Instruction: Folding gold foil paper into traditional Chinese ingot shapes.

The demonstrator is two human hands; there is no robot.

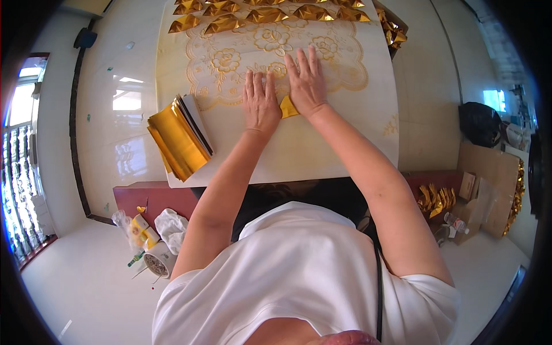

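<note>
Both palms face down on a white tablecloth [276, 151] with a gold floral pattern. Between my left hand [261, 101] and my right hand [307, 82] shows part of a folded gold foil paper [289, 108]; the hands cover its sides. My left hand's fingers point away from me, slightly apart. Farther out lies my right hand, its fingers spread over the pattern. A stack of gold foil sheets [179, 140] rests at the table's left edge, with a dark and white edge beside it. Several folded gold foil ingots [267, 15] stand in rows at the far side.
A box of gold foil pieces [390, 32] is beyond the table's far right corner. A dark red bench [151, 194] is at the near side, with folded gold foil [436, 199] on its right end. Right of it are a plastic bottle [456, 223] and a cardboard box [489, 185].
</note>
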